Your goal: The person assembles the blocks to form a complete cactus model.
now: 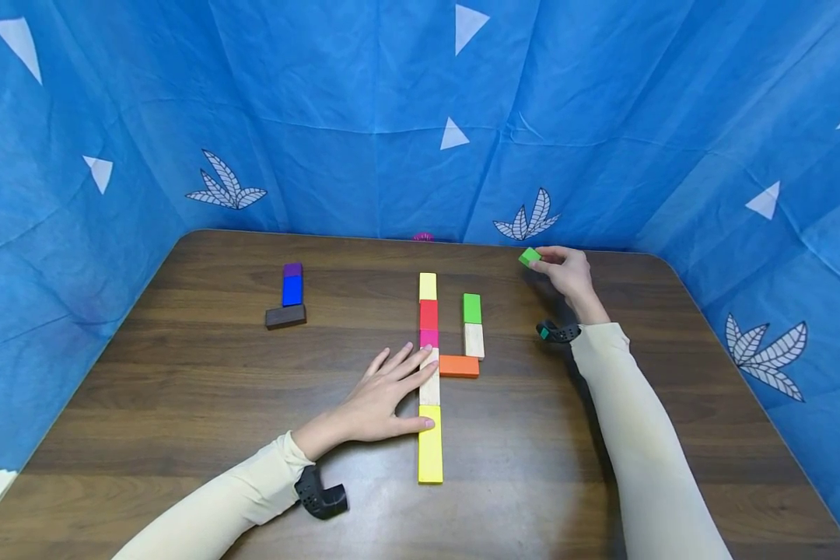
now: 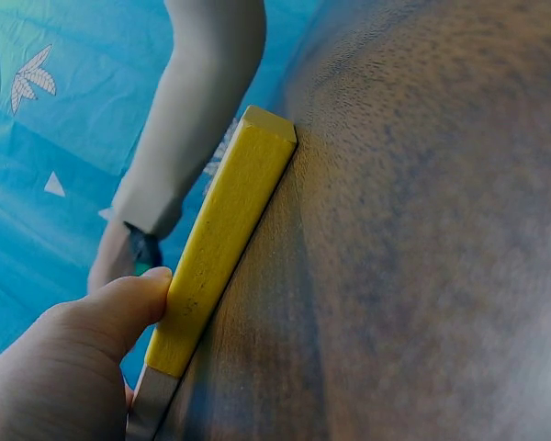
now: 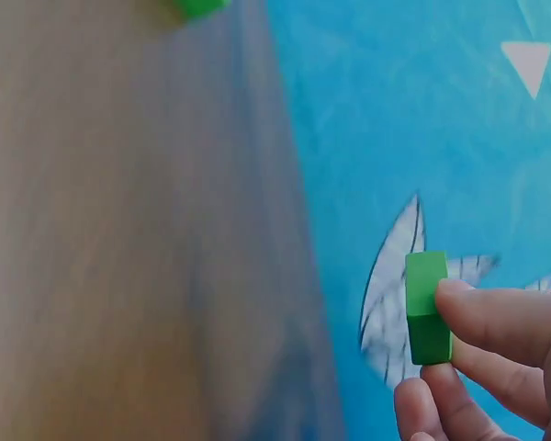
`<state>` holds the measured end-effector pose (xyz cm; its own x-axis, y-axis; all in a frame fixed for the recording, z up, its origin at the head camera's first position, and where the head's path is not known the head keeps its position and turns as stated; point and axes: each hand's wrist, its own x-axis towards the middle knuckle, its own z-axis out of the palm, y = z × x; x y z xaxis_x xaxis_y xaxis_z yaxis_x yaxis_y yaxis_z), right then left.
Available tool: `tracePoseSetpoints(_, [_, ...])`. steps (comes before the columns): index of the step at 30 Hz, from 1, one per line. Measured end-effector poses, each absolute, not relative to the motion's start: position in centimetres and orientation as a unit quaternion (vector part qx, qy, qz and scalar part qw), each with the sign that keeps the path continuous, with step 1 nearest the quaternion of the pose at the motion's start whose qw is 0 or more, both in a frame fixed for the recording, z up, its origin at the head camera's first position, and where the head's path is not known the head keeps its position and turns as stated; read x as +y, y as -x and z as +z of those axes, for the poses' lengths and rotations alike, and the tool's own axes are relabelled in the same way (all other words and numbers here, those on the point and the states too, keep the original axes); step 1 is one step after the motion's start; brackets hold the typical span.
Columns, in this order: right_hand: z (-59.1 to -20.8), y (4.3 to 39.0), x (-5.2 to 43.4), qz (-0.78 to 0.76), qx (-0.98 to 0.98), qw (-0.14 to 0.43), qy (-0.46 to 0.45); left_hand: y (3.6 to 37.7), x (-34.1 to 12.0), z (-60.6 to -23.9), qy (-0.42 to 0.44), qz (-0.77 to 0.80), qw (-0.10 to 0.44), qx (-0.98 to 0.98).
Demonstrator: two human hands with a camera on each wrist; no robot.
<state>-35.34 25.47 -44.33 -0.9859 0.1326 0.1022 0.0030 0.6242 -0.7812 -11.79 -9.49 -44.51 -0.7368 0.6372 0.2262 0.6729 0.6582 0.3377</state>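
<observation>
A line of blocks runs down the middle of the wooden table [image 1: 182,404]: yellow [image 1: 428,285], red [image 1: 428,314], pink [image 1: 428,337], a pale wood block [image 1: 430,386] and a long yellow block [image 1: 430,455] [image 2: 222,237]. My left hand [image 1: 385,397] lies flat beside this line, fingers straight against the pale block, thumb [image 2: 119,308] touching the long yellow one. My right hand [image 1: 565,272] is raised at the back right and pinches a small green block [image 1: 530,257] [image 3: 428,309] in its fingertips.
A green block [image 1: 472,308], a pale block [image 1: 474,340] and an orange block [image 1: 459,365] form an L to the right of the line. At the left sit purple [image 1: 292,270], blue [image 1: 292,290] and dark brown [image 1: 285,316] blocks. Blue cloth walls surround the table.
</observation>
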Motion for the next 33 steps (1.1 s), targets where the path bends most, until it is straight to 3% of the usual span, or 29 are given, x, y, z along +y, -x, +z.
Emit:
tracePoseSetpoints(4, [-46.0,38.7,23.6,0.453,-0.886,0.095,-0.009,11.8,-9.5,-44.4,0.361,-0.202,0.042,-0.910])
tracePoseSetpoints(11, [-37.5,33.7,15.4,0.496,-0.867,0.015,-0.041,11.8,-9.5,-44.5,0.361,-0.197,0.035,-0.911])
tracePoseSetpoints(25, [-38.6,34.7,10.0,0.463,-0.878,-0.071,-0.098,11.8,-9.6,-44.5,0.361,-0.204,0.039,-0.909])
tracePoseSetpoints(33, [-39.1,34.8,8.7,0.435,-0.888,-0.092,-0.114,11.9,-9.6,-44.6,0.360,-0.203,0.036,-0.910])
